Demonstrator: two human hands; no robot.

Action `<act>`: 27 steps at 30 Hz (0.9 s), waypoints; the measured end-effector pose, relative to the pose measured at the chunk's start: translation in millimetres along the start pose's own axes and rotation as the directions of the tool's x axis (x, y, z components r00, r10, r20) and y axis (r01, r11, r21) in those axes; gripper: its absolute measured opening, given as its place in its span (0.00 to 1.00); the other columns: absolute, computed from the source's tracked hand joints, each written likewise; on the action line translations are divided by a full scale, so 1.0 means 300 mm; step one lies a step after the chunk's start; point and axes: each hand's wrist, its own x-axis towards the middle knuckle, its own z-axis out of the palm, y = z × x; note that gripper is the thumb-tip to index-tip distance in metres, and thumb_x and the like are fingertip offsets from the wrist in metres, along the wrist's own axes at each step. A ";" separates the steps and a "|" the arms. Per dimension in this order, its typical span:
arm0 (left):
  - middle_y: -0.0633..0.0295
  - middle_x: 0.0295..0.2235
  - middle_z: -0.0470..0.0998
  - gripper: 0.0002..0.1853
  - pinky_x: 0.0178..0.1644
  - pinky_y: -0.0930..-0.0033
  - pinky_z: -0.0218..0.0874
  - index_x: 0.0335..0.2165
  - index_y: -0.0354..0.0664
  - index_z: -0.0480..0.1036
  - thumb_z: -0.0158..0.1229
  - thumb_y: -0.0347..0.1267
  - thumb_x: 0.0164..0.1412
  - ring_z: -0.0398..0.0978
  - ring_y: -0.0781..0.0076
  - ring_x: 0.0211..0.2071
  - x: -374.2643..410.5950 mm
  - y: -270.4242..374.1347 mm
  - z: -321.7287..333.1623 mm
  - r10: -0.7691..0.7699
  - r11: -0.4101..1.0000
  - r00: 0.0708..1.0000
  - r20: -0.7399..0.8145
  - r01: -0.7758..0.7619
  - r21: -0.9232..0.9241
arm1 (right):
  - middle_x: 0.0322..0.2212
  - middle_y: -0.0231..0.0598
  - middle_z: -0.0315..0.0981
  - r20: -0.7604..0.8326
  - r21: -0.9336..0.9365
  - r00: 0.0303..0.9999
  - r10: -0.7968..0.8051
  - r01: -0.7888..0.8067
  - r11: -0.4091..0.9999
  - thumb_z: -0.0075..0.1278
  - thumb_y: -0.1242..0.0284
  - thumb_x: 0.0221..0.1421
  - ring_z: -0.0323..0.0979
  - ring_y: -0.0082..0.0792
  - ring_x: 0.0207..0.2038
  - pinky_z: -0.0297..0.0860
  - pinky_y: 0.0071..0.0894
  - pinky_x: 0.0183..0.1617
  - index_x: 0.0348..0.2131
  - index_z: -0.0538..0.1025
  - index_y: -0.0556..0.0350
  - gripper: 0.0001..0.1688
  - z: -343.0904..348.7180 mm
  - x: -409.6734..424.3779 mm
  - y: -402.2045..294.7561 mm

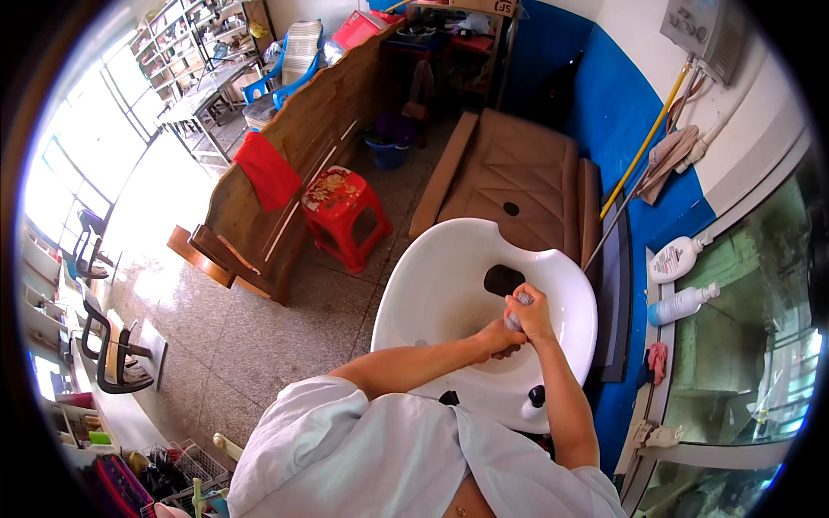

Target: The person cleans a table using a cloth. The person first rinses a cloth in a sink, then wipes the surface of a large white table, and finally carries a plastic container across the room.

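Observation:
Above a white shampoo basin (414, 291), my two hands grip one twisted grey cloth (513, 320). My right hand (532, 312) is closed around its upper end, near the basin's black drain or pad (504, 280). Lower and to the left, my left hand (500, 339) holds the other end, and some of the cloth shows below its fingers. A small white bottle with a black cap (533, 400) stands on the near rim, beside my right forearm. The inside of the basin under my hands is partly hidden.
A brown padded shampoo chair (511, 181) adjoins the basin's far side. Two pump bottles (675, 259) stand on the window ledge at right. A red plastic stool (346, 213) and a wooden bench (311, 123) are at left. A cloth (667, 162) hangs beside a yellow pipe (647, 139).

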 end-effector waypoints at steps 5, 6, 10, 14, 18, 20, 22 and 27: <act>0.64 0.18 0.68 0.14 0.17 0.74 0.56 0.26 0.40 0.67 0.59 0.37 0.43 0.66 0.75 0.17 0.066 -0.067 -0.068 0.020 0.978 0.990 -0.143 0.011 0.210 | 0.12 0.33 0.64 -0.185 -0.199 0.976 -0.112 0.074 0.977 0.49 0.77 0.45 0.65 0.23 0.14 0.61 0.26 0.19 0.20 0.64 0.58 0.08 0.061 0.070 0.176; 0.63 0.18 0.69 0.16 0.18 0.71 0.58 0.28 0.39 0.67 0.59 0.38 0.42 0.67 0.72 0.17 0.080 -0.090 -0.082 0.040 0.965 0.986 -0.162 0.004 0.264 | 0.12 0.34 0.64 -0.222 -0.266 0.965 -0.139 0.077 0.961 0.49 0.77 0.44 0.65 0.24 0.14 0.61 0.27 0.19 0.21 0.65 0.58 0.08 0.073 0.081 0.218; 0.56 0.21 0.72 0.28 0.28 0.62 0.64 0.33 0.37 0.63 0.63 0.44 0.37 0.71 0.58 0.21 0.145 -0.235 -0.184 0.348 0.830 0.867 -0.355 -0.109 0.546 | 0.15 0.37 0.67 -0.352 -0.528 0.912 -0.211 -0.007 0.849 0.51 0.73 0.43 0.68 0.32 0.19 0.64 0.34 0.25 0.22 0.66 0.59 0.10 0.199 0.093 0.283; 0.48 0.32 0.70 0.33 0.40 0.57 0.62 0.36 0.37 0.62 0.65 0.44 0.34 0.70 0.50 0.34 0.072 -0.242 -0.378 0.564 0.662 0.761 -0.321 -0.184 0.727 | 0.22 0.42 0.69 -0.337 -0.626 0.816 -0.470 0.178 0.759 0.56 0.63 0.42 0.69 0.40 0.25 0.65 0.40 0.32 0.33 0.66 0.60 0.23 0.315 0.120 0.279; 0.45 0.35 0.68 0.32 0.40 0.58 0.61 0.34 0.36 0.63 0.68 0.42 0.31 0.68 0.50 0.37 -0.180 -0.069 -0.543 0.594 0.640 0.745 -0.304 -0.209 0.739 | 0.23 0.41 0.69 -0.309 -0.486 0.885 -0.347 0.167 0.858 0.59 0.59 0.40 0.68 0.39 0.24 0.66 0.35 0.32 0.38 0.66 0.63 0.31 0.456 0.109 0.142; 0.47 0.33 0.69 0.33 0.39 0.63 0.62 0.34 0.35 0.64 0.68 0.44 0.32 0.70 0.53 0.36 -0.287 -0.015 -0.637 0.552 0.687 0.800 -0.234 -0.277 0.672 | 0.25 0.38 0.70 -0.246 -0.441 0.931 -0.268 0.138 0.887 0.56 0.61 0.45 0.69 0.33 0.25 0.65 0.29 0.30 0.33 0.69 0.62 0.23 0.557 0.136 0.048; 0.55 0.36 0.72 0.30 0.42 0.66 0.63 0.41 0.36 0.64 0.62 0.45 0.44 0.71 0.65 0.37 -0.383 -0.015 -0.743 0.371 0.922 0.909 -0.191 -0.336 0.192 | 0.26 0.36 0.71 -0.144 -0.153 0.977 -0.156 0.134 0.979 0.53 0.64 0.49 0.69 0.30 0.27 0.65 0.28 0.30 0.32 0.70 0.61 0.18 0.657 0.179 -0.013; 0.61 0.37 0.74 0.24 0.42 0.66 0.66 0.42 0.43 0.67 0.45 0.50 0.57 0.72 0.69 0.36 -0.604 -0.010 -1.058 0.487 0.478 0.838 0.244 -0.023 -0.878 | 0.34 0.33 0.72 0.066 0.692 0.993 -0.097 0.024 0.721 0.41 0.66 0.58 0.70 0.27 0.36 0.66 0.29 0.39 0.40 0.71 0.57 0.15 0.981 0.233 -0.175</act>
